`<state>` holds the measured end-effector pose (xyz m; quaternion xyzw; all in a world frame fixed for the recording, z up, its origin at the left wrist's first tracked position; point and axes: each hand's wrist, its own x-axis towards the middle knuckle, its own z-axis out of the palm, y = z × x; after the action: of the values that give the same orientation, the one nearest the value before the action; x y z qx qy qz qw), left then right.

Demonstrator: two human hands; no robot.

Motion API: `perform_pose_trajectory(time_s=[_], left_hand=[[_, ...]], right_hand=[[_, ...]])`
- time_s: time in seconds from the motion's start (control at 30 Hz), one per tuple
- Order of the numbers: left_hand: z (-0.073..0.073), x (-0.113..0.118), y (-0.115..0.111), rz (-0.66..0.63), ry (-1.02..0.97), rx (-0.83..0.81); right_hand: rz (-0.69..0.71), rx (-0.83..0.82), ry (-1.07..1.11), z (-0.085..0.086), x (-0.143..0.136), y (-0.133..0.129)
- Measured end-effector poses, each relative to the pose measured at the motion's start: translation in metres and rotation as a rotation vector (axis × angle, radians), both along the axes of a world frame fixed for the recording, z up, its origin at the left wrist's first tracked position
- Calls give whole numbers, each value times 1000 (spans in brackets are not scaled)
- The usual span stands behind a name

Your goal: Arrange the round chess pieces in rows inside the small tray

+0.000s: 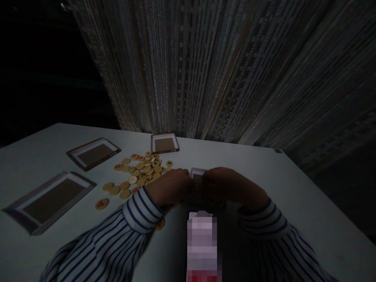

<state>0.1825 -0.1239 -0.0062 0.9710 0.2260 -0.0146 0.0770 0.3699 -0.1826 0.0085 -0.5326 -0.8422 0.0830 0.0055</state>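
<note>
My left hand (pixel 174 185) is bent inward with its fingers curled, over the near-left side of a small open box (pixel 199 171). Across from it my right hand (pixel 227 184) arches over the same box, fingers curled and in deep shadow. What the fingertips of either hand hold, if anything, I cannot make out. Several round pieces lie dimly in the shade below the hands. Left of my left hand spreads a loose heap of round wooden Chinese chess pieces (pixel 143 169), some showing red or black characters, others face down or blank.
Three shallow open trays stand on the white table (pixel 249 156): a near-left tray (pixel 88 181), a brown-rimmed tray (pixel 85 167) behind it and a back tray (pixel 178 143). A phone-like object (pixel 202 246), blurred out, lies before me. A string curtain (pixel 176 70) hangs behind.
</note>
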Motion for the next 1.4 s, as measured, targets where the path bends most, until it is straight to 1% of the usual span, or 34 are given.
perform_pose_trajectory(time_s=[0.17,0.43,0.57,0.77,0.9,1.1,1.3,1.4], left_hand=[[-1,2,-1,12,38,-17],[-4,2,-1,7,40,-5],[-5,2,-1,2,23,-11],[-5,3,-1,8,49,0],[-7,2,-1,7,27,1],[-7,3,0,11,64,12],[-9,2,0,6,39,9],[-7,3,-1,15,48,6]], right_hand=[[-12,26,-41,0,-5,0],[5,27,-110,-8,-5,2],[-6,53,-102,-7,-8,1],[-15,11,-94,-4,-11,0],[-13,0,-76,-8,-9,1],[-40,-44,-149,-15,-7,5],[-6,-70,-72,-12,-6,4],[-4,-74,-51,-12,-6,3]])
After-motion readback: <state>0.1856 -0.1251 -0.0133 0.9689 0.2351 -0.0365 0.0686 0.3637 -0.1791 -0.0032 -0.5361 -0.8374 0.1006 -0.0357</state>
